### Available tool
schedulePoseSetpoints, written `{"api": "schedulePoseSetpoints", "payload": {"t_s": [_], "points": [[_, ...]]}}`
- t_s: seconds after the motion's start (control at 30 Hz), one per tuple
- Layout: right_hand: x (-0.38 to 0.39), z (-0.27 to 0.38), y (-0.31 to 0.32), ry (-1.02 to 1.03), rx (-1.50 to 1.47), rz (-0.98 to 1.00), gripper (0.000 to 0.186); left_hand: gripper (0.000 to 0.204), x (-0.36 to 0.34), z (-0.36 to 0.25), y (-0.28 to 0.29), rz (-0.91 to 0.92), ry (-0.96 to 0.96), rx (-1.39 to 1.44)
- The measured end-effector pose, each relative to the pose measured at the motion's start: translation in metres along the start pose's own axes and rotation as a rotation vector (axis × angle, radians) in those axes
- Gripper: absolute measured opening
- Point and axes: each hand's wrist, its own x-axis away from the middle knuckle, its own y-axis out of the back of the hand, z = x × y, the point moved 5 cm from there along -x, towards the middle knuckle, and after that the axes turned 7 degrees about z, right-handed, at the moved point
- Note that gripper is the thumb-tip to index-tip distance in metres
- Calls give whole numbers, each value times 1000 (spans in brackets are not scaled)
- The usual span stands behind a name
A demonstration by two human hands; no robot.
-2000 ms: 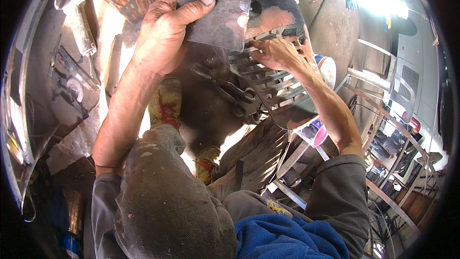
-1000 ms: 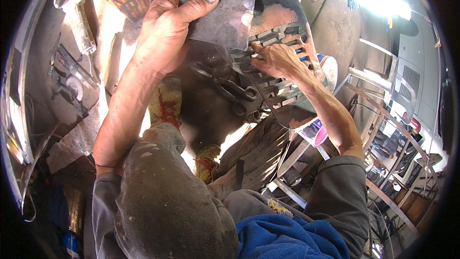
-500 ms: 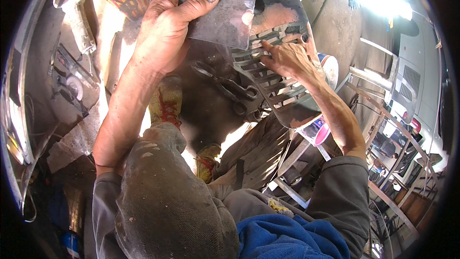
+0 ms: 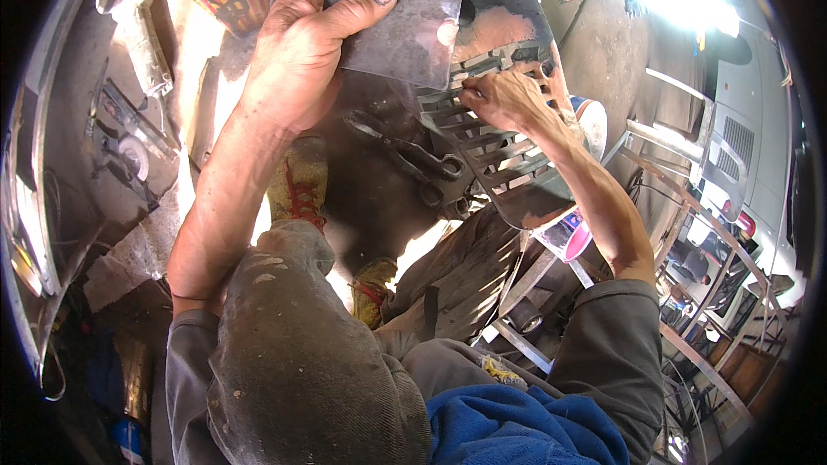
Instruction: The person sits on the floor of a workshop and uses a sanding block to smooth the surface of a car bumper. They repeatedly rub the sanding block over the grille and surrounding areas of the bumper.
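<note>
The top of the grey metal sheet [image 4: 405, 17] runs out of view, and the left hand [image 4: 297, 56] clamps its left edge, thumb laid across the face. Just right, the right hand [image 4: 504, 95] curls its fingers into the louvred grille [image 4: 500, 151] — how firmly it grips I cannot tell. Below lie dark shears [image 4: 409, 155] on dusty, sunlit ground, an angle grinder [image 4: 133, 17] far left.
</note>
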Motion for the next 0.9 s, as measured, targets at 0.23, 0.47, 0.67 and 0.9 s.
{"api": "schedulePoseSetpoints", "payload": {"t_s": [0.23, 0.47, 0.67, 0.9], "points": [[-2, 1, -2, -38, 4, 26, 38, 45, 1, -1, 1, -5, -5, -6], [-1, 0, -1, 29, -84, -80, 37, 45, 0, -1, -1, 4, 18, 14], [8, -9, 15, -12, -74, -163, 36, 46, -1, -1, -1, 26, -16, 15], [32, 10, 24, 46, 224, -163, 63, 46, -1, -1, 0, 26, -12, 26]]}}
